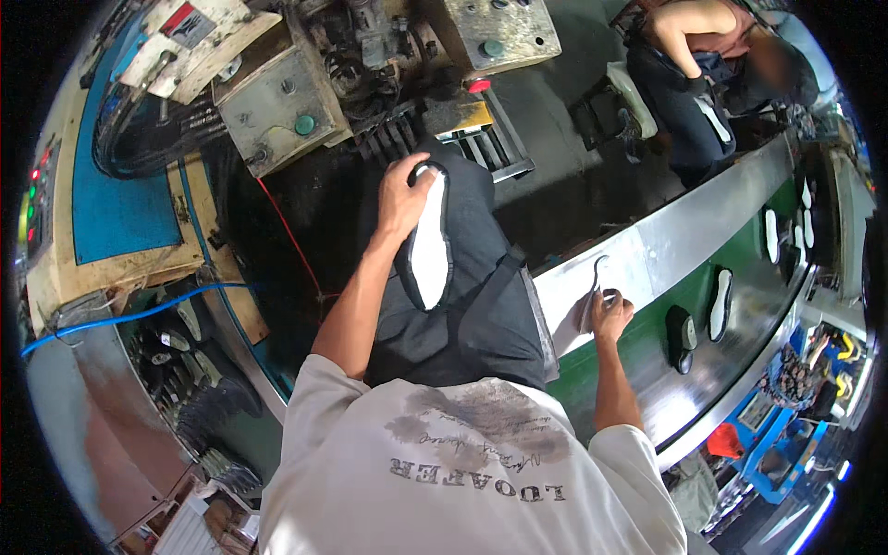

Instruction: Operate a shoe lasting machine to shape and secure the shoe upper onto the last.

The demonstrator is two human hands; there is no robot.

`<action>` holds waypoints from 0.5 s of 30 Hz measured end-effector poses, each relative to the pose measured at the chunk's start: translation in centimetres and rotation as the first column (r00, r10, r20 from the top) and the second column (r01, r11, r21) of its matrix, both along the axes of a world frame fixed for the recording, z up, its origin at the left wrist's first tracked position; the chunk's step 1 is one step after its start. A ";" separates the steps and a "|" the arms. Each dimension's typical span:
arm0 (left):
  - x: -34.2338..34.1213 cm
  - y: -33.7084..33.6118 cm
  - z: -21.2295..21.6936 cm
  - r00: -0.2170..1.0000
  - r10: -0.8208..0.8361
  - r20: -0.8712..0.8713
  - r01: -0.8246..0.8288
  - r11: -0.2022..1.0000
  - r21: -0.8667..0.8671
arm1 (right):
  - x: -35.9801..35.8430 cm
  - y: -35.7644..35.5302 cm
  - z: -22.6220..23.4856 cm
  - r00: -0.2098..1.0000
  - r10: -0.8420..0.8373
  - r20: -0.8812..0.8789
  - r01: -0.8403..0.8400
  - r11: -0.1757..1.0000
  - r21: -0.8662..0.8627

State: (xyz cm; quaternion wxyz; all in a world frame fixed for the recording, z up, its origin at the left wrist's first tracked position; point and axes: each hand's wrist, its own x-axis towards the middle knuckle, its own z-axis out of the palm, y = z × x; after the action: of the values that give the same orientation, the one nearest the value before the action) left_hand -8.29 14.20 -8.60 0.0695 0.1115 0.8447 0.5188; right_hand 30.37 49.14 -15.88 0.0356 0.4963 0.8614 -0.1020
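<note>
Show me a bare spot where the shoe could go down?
Free: the green belt between the right hand and the black shoe, and the steel rail above. Crowded: further along, by the white soles. The left hand holds the white-soled shoe.

Probably a shoe factory: a green conveyor belt (638, 347) carrying soles (721, 303) past grimy press machines (277, 102).

Black shoe (427, 242), white sole up, on lap; apparently hook (597, 270) on rail.
</note>
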 end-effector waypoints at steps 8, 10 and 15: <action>-0.5 0.5 0.8 0.999 0.028 0.035 -0.027 0.999 -0.034 | 0.7 -5.0 0.6 0.963 0.212 -0.166 -0.203 0.977 0.072; -0.4 0.3 0.6 0.999 0.002 -0.042 -0.003 0.999 -0.039 | 0.3 -4.9 0.1 0.960 0.214 -0.181 -0.201 0.976 0.089; 0.0 -1.0 0.0 0.998 -0.003 0.066 0.003 1.000 0.000 | -1.5 -3.1 -0.3 0.993 0.061 -0.099 -0.059 0.998 0.025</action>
State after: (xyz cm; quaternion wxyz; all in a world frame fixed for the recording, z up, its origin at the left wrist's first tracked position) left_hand -8.28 13.16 -8.57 0.0981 0.0954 0.8418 0.5222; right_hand 28.83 46.02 -16.16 -0.0096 0.4650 0.8776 -0.1162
